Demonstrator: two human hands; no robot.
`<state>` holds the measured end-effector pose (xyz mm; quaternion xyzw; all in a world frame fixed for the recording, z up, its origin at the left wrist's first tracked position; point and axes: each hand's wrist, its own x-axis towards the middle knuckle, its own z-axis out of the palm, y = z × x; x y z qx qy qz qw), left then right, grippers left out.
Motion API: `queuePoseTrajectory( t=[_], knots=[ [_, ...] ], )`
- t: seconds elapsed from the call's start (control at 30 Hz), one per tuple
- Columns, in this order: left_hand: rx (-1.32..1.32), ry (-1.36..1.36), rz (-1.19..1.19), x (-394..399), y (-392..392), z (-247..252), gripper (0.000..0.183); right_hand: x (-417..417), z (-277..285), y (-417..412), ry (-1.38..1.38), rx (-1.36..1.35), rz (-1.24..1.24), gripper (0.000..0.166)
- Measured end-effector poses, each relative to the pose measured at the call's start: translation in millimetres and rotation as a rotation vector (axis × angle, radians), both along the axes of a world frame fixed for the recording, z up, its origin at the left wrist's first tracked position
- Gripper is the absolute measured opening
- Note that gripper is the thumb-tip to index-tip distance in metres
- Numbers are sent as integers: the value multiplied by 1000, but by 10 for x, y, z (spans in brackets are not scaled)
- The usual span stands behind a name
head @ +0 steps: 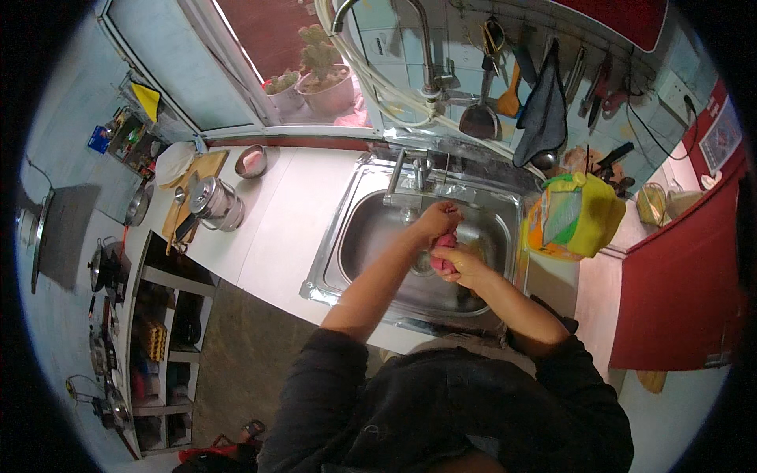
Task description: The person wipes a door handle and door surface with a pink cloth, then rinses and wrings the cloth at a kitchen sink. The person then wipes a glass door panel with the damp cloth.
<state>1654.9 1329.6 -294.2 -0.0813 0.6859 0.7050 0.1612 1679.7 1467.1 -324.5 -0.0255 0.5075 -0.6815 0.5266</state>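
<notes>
A wet-looking pink cloth (445,243) is bunched between my two hands above the basin of a stainless steel sink (369,254). My left hand (437,221) grips its upper end, on the side nearer the faucet. Lower down, my right hand (463,265) has its fingers wrapped around the other end. The cloth's middle shows between the two fists; the rest of it is hidden in them. Just beyond my left hand stands the sink's faucet (421,174). The drain lies partly hidden beneath my hands.
A tall curved tap (427,53) rises behind the sink. To the right, a yellow-green cloth (597,216) hangs over a basket. Leftward on the counter are a steel pot (219,204), a cutting board (207,168) and a bowl (251,161). Utensils, including a spatula (480,121), hang on the wall.
</notes>
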Motion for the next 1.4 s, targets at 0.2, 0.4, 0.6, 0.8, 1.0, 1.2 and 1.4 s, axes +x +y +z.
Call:
queuePoseTrajectory(
  t=[0.2,0.4,0.6,0.8,1.0,1.2,1.4],
  knots=[
    [-901,427,375,-207,313,-792,20,-197,-1056,-282,-15,-223,-538,30],
    [-758,360,433,-299,180,-888,38,-249,-784,-212,446,-77,-623,30],
    [357,-186,110,-324,-119,-211,81,-379,71,266,-102,-103,-265,46],
    [1021,52,103,34,177,313,76,89,908,149,-848,-985,-167,53],
    [1249,393,120,273,343,868,48,396,1156,71,-1049,-1087,-202,54],
    [1037,83,-243,-3,-99,847,29,299,1186,100,-684,-914,-58,44],
    [-602,1127,-459,-338,-237,141,24,54,449,-65,-499,-512,177,22]
  ],
)
